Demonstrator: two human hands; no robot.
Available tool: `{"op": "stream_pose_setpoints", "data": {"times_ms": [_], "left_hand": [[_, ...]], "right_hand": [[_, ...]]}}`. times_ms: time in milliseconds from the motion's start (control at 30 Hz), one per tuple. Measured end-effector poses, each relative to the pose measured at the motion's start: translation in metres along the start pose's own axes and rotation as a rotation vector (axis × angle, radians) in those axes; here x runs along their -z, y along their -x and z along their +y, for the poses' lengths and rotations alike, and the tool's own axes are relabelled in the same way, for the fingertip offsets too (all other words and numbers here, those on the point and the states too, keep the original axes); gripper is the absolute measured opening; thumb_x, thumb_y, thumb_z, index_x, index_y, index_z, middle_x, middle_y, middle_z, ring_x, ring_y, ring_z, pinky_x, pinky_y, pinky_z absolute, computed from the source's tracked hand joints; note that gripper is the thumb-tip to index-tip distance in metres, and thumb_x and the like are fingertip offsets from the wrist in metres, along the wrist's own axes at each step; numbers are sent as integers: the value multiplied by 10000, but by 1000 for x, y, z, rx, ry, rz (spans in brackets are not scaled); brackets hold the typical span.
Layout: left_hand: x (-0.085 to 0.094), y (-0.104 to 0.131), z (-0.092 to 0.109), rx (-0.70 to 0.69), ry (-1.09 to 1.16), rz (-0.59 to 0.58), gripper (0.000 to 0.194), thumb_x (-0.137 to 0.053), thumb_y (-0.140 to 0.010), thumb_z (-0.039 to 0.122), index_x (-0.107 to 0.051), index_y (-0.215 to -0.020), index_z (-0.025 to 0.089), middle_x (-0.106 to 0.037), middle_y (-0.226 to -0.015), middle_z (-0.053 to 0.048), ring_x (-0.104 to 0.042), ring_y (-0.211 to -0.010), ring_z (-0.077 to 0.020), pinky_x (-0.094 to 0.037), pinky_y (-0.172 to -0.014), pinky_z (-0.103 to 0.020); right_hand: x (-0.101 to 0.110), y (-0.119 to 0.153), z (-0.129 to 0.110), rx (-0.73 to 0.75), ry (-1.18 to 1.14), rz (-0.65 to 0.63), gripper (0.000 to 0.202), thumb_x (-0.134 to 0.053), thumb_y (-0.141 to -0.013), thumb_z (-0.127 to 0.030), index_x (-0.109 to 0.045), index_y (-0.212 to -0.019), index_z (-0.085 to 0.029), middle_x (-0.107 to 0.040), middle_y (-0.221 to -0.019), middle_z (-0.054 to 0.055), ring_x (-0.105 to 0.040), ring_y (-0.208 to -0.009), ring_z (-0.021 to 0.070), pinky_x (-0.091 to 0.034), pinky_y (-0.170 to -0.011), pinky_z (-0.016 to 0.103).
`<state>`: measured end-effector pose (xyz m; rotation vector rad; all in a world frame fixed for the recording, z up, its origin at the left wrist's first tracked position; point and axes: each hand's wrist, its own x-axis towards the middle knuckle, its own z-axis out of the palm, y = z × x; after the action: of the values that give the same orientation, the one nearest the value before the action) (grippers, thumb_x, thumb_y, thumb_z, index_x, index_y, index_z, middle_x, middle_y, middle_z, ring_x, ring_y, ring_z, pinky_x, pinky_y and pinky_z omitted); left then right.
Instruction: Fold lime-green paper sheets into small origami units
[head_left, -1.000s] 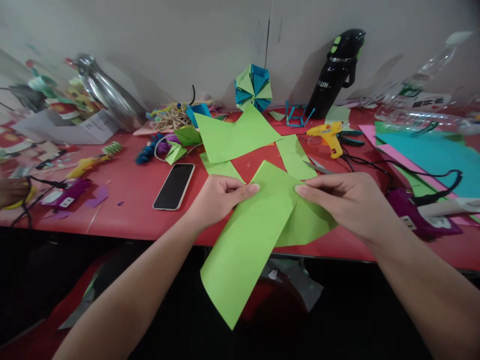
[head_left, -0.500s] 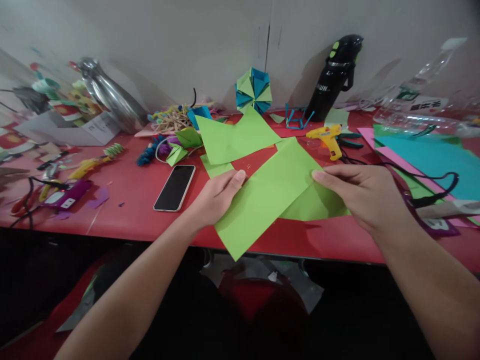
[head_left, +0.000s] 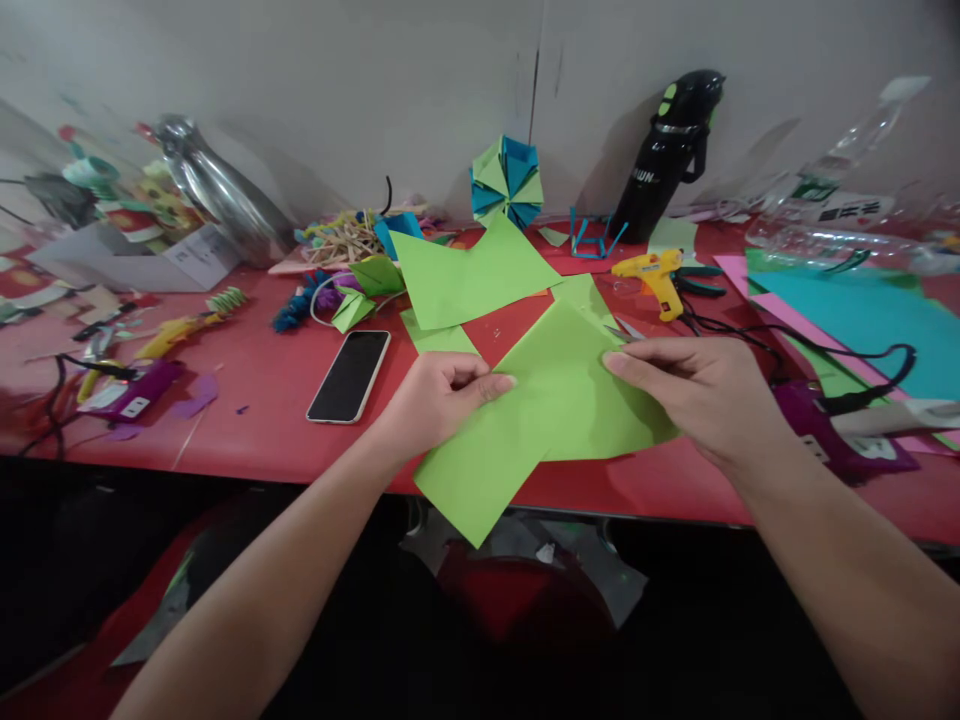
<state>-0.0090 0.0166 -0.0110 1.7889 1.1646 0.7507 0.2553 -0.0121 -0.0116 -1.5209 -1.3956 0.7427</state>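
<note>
My left hand (head_left: 450, 400) pinches the left edge of a green paper sheet (head_left: 517, 400), thumb on top. At its right side my right hand (head_left: 682, 385) grips the same sheet between thumb and fingers. The sheet is tilted, with one corner pointing down past the table's front edge. Behind it lies another green sheet (head_left: 480, 270) with a notched top edge. Metal blades (head_left: 619, 333) show just above my right fingertips; the rest of that tool is hidden.
A phone (head_left: 349, 376) lies left of my left hand on the red table (head_left: 255, 400). Behind my right hand are a yellow glue gun (head_left: 654, 276) and black cables. A black bottle (head_left: 667, 155) and a folded paper ball (head_left: 508, 182) stand at the back.
Both hands have moved closer together and slightly lower with the green sheet. Its lower corner has come nearer, and the metal blades beside my right hand have come into view.
</note>
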Motion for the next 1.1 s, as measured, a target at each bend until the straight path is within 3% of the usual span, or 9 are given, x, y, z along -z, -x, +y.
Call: {"op": "stream_pose_setpoints", "data": {"times_ms": [100,300,467,600,700,833,900,1000,1100], "left_hand": [[4,0,-2,-69,-33,-74,313,-622,-913,436,-637,-765,160,-544,-657,9,-460,-574,-95,-353,-520,-229],[8,-1,-4,-57,-203,87,485,-632,-897,511,-524,-576,163,-366,-529,42,-319,-502,-84,-222,-470,-251],[15,0,-5,-121,-253,-33,338,-507,-981,428,-664,-830,169,-613,-722,-14,-513,-637,-127,-346,-556,-254],[24,-3,-8,-92,-360,20,352,-518,-970,429,-695,-827,159,-662,-742,-28,-548,-665,-142,-364,-582,-259],[31,-5,-9,-31,-435,39,390,-546,-949,460,-705,-770,151,-645,-677,-18,-528,-622,-136,-339,-561,-259],[37,-6,-11,-11,-447,-38,340,-569,-936,431,-730,-802,164,-641,-659,2,-515,-602,-124,-344,-562,-253],[36,-5,-11,-17,-431,-75,306,-582,-933,406,-739,-815,172,-666,-682,3,-540,-624,-127,-366,-579,-249],[29,-3,-8,-58,-383,-207,273,-588,-940,382,-752,-857,180,-737,-802,-7,-618,-718,-140,-417,-647,-242],[19,-1,-5,-135,-373,-358,256,-566,-961,350,-758,-909,187,-761,-872,-8,-647,-759,-136,-432,-695,-238]], "right_hand": [[4,-1,-1,-43,13,75,197,-807,-737,-409,-818,-823,-232,-783,-805,44,-696,-728,225,-551,-659,350],[10,-4,-4,-58,17,156,232,-825,-721,-401,-826,-842,-203,-800,-894,79,-714,-838,259,-552,-788,392],[10,-6,0,-95,-58,114,266,-814,-748,-399,-822,-920,-197,-796,-975,95,-714,-903,252,-556,-854,383],[6,-9,11,-109,-93,128,321,-839,-707,-437,-818,-896,-179,-793,-951,103,-708,-887,260,-559,-842,404],[9,-12,19,-137,-60,22,367,-825,-697,-519,-808,-880,-202,-786,-907,81,-708,-829,260,-575,-761,405],[23,-18,29,-209,76,-271,380,-774,-739,-566,-783,-908,-226,-775,-879,81,-720,-802,273,-589,-725,426],[26,-20,32,-129,185,-294,428,-765,-760,-526,-749,-1063,-225,-771,-993,99,-722,-905,283,-587,-822,457],[20,-14,22,164,255,-230,549,-680,-843,-428,-601,-1359,-260,-691,-1277,111,-674,-1111,293,-547,-961,502],[16,-2,0,477,404,-395,352,-590,-890,-293,-701,-1224,-291,-664,-1348,51,-603,-1251,310,-460,-1084,527]]}}
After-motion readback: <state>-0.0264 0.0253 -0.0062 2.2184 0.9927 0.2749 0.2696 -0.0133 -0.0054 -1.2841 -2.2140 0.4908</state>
